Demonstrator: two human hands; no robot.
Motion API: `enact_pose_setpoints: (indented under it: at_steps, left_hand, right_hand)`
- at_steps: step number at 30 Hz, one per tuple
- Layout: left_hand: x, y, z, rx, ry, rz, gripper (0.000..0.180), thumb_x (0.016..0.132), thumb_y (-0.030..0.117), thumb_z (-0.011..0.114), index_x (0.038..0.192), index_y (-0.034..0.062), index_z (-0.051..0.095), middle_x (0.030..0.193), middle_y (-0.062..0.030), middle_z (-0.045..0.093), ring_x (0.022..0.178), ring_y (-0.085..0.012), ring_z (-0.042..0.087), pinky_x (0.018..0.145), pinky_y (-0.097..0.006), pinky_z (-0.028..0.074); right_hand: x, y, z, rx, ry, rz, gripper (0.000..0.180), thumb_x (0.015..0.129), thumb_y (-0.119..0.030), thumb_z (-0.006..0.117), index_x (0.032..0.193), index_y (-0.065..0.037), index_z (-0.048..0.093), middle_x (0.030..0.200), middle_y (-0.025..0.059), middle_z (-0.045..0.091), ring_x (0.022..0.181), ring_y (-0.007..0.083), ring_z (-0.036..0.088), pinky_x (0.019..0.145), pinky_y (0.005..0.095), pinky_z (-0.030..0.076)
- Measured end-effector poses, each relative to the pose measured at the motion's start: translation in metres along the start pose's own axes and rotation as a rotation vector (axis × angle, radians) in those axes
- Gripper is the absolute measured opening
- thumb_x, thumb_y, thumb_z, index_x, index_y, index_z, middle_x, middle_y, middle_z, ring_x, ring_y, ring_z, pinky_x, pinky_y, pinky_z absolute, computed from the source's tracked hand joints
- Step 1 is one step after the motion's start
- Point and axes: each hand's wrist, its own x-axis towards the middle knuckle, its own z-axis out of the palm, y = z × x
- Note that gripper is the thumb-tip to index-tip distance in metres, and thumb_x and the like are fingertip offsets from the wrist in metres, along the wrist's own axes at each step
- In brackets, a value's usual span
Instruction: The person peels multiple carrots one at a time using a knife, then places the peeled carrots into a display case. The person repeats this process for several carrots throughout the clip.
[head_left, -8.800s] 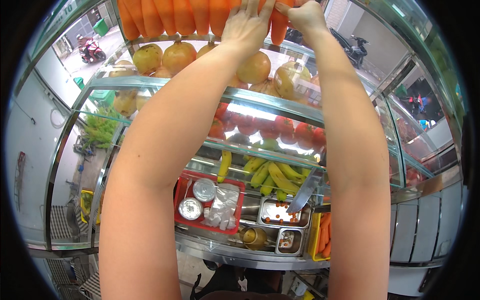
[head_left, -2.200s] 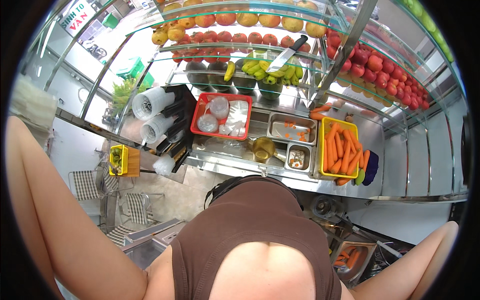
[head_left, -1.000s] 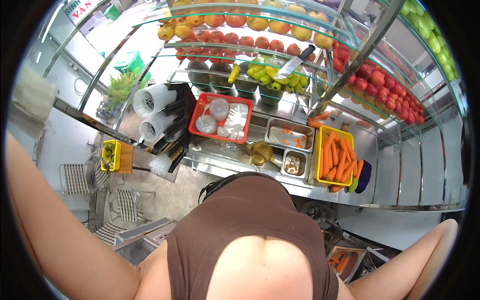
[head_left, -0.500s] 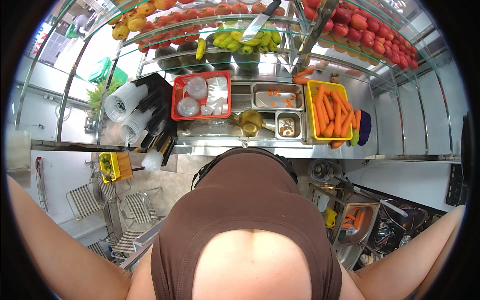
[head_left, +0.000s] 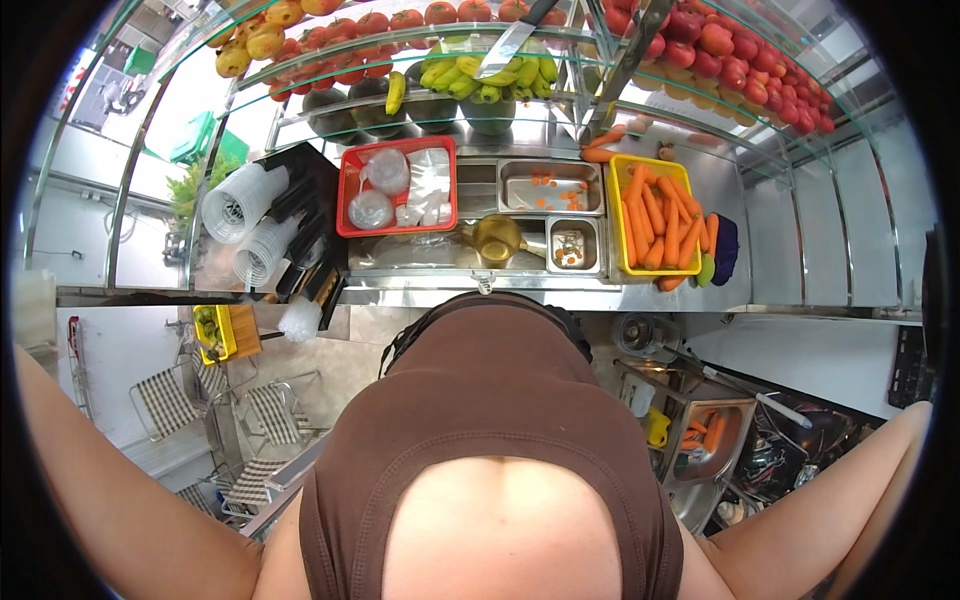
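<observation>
Both my arms spread outward and leave the picture at its sides, so neither hand shows. On the steel counter in front of me stands a yellow basket (head_left: 613, 215) of carrots (head_left: 655, 212). Left of it, a steel tray (head_left: 516, 203) holds a few orange pieces, and a smaller steel pan (head_left: 553, 262) below it has more bits inside. A brownish see-through jug (head_left: 496, 240) sits beside that pan. Farther left is a red basket (head_left: 345, 205) with plastic-wrapped bundles and clear bags.
Stacked clear cups (head_left: 240, 205) lie in a black holder at the left. Glass shelves above carry tomatoes (head_left: 440, 13), bananas (head_left: 465, 75) and red fruit (head_left: 715, 40); a knife (head_left: 512, 45) rests up there. Behind me are folding chairs (head_left: 165, 398) and a sink (head_left: 745, 412) with carrots.
The whole view has shifted a little, so the counter and shelves appear slightly higher and farther left. Nothing on the counter has visibly moved, and my hands stay out of sight.
</observation>
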Motion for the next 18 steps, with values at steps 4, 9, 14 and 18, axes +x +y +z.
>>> enact_pose_setpoints:
  at_steps: [4,9,14,18]
  left_hand:
    - [0.001,-0.002,0.002,-0.012,0.009,-0.002,0.02,0.082,0.028,0.058,0.08,0.0097,0.052,0.079,0.0013,0.047,0.076,-0.0154,0.047,0.063,-0.028,0.04]
    - [0.005,-0.003,-0.003,-0.001,0.028,-0.004,0.02,0.082,0.029,0.058,0.08,0.0099,0.051,0.079,0.0016,0.047,0.076,-0.0153,0.047,0.063,-0.028,0.04]
    - [0.003,-0.006,-0.005,-0.006,0.024,0.001,0.02,0.082,0.029,0.058,0.08,0.0102,0.051,0.078,0.002,0.046,0.076,-0.0151,0.047,0.063,-0.029,0.04]
    - [0.007,-0.007,-0.009,0.01,0.035,-0.003,0.02,0.082,0.029,0.057,0.079,0.0104,0.051,0.078,0.0023,0.046,0.076,-0.0149,0.047,0.063,-0.029,0.04]
  right_hand:
    - [-0.002,0.0,-0.003,0.0,-0.008,-0.002,0.026,0.063,-0.019,0.055,0.067,0.005,0.064,0.059,0.0138,0.059,0.05,0.0162,0.056,0.04,0.0256,0.038]
    - [0.013,0.016,-0.011,0.015,-0.021,-0.02,0.026,0.063,-0.019,0.055,0.067,0.005,0.063,0.059,0.014,0.059,0.05,0.0161,0.056,0.039,0.0257,0.037]
    - [0.01,0.017,-0.007,0.009,-0.019,-0.019,0.027,0.063,-0.02,0.055,0.066,0.005,0.063,0.059,0.0142,0.058,0.049,0.016,0.056,0.039,0.0258,0.037]
    - [0.016,0.025,-0.013,0.016,-0.024,-0.037,0.027,0.062,-0.02,0.055,0.066,0.006,0.063,0.059,0.0143,0.058,0.049,0.016,0.055,0.038,0.0259,0.037]
